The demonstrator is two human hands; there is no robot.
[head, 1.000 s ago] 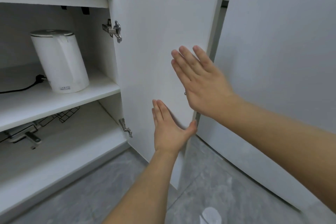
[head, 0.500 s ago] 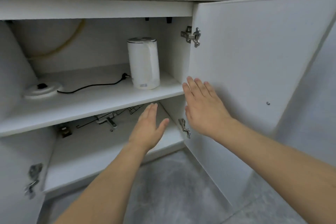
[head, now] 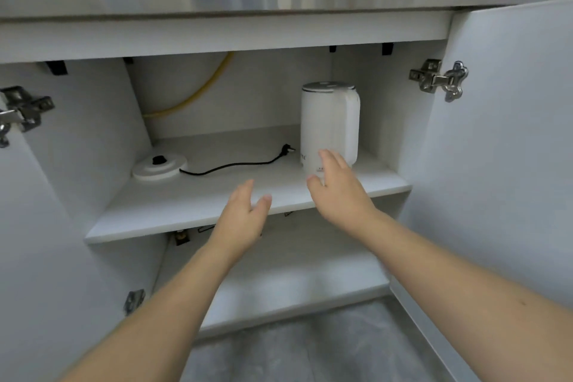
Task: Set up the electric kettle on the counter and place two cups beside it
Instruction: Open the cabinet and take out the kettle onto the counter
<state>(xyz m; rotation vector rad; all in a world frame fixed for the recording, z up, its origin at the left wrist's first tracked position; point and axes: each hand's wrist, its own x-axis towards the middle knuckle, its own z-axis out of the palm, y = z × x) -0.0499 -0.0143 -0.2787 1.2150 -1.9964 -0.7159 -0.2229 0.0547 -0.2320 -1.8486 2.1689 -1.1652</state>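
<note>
- The kettle (head: 330,125) stands upright on the upper shelf (head: 198,211) of the open cupboard, toward its right end — long axis vertical, handle side turned to the right.
- The right hand (head: 339,192) is the nearer one: its fingers (head: 331,161) lie straight and loosely spread in front of the kettle's lower body, holding nothing; whether the tips touch it I cannot tell.
- From those fingers the kettle lies straight ahead and upward, so the grip probably has to rise toward the body or the handle.
- The left hand (head: 245,214) hovers at the shelf's front edge, fingers relaxed and empty, well to the left of the kettle.
- The kettle base (head: 159,166) sits apart at the shelf's left, its cord (head: 235,164) trailing toward the kettle.
- The steel tabletop (head: 279,1) runs directly above; no cups are plainly visible from here.
</note>
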